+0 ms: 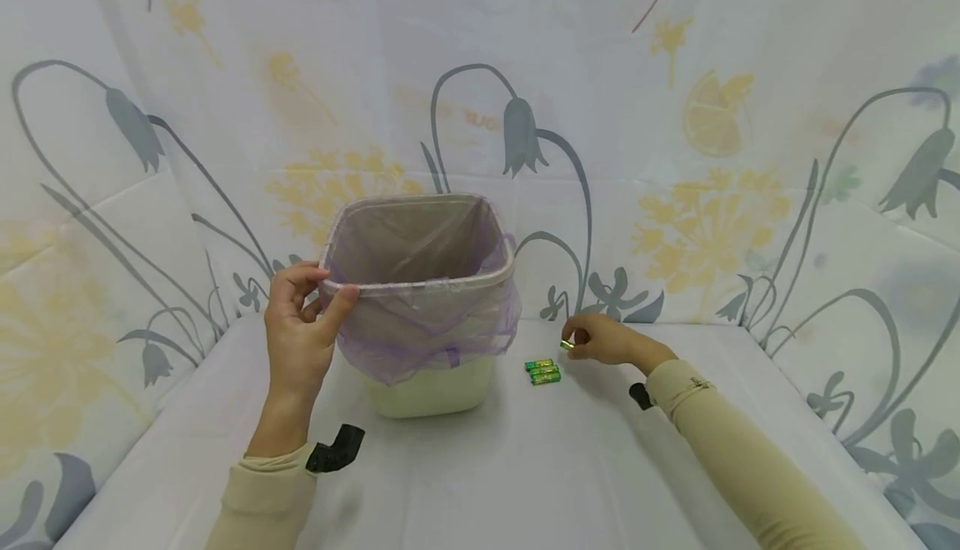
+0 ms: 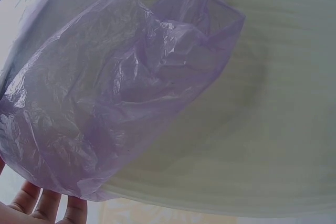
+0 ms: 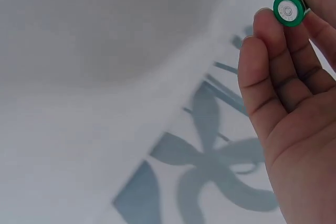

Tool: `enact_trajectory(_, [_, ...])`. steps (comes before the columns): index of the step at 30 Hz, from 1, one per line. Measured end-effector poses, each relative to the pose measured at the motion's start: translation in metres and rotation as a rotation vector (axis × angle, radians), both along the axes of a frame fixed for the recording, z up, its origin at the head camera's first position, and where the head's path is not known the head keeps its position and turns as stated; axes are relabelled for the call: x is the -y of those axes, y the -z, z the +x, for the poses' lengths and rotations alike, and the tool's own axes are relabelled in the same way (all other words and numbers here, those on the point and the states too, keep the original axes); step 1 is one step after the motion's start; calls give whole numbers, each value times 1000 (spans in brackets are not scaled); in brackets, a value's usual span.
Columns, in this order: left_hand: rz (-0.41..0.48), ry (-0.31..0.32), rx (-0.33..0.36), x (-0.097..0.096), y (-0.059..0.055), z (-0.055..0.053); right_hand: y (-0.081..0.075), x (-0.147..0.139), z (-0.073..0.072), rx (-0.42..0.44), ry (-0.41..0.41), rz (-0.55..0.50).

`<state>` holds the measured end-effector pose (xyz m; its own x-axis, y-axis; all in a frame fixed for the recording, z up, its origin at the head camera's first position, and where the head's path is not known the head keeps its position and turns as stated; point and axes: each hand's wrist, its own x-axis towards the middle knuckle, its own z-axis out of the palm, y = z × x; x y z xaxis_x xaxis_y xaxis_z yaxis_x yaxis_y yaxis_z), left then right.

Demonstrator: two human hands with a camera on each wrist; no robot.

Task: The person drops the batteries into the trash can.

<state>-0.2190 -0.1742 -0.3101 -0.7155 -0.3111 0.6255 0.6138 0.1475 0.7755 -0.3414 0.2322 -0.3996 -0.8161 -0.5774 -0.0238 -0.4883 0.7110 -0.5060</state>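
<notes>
A pale trash can (image 1: 431, 387) stands upright, lined with a translucent purple trash bag (image 1: 442, 325) folded over its rim. My left hand (image 1: 300, 325) grips the rim at the near left corner, thumb outside; in the left wrist view the bag (image 2: 121, 93) hangs down the ribbed can wall (image 2: 262, 119), with fingertips at lower left. My right hand (image 1: 603, 339) pinches a green battery (image 3: 288, 10) between thumb and fingers, right of the can. Several green batteries (image 1: 543, 372) lie side by side on the white surface between the can and that hand.
The white table surface (image 1: 465, 483) meets a flower-printed cloth backdrop (image 1: 600, 225) behind and at both sides. Black wrist pieces stick out near the left cuff (image 1: 335, 450) and right cuff (image 1: 641, 396).
</notes>
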Motion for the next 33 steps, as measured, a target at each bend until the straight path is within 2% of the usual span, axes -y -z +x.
enact_trajectory(5, [-1, 4, 0, 0, 1, 0, -38, 5, -4, -56, -3, -21])
enact_trajectory(12, [-2, 5, 3, 0, 2, -1, -103, 19, -8, -171, 17, 0])
enact_trajectory(16, [1, -4, 11, 1, 2, 0, -140, 33, -10, -241, -1, 13])
enact_trajectory(20, [7, -5, 9, 1, 2, 0, -170, 50, -9, -301, -43, -13])
enact_trajectory(25, [5, 5, 10, 0, 1, 0, -194, 74, -5, -346, -92, -41])
enact_trajectory(33, [20, 12, 13, 1, -1, 0, -210, 116, -2, -329, -131, -29])
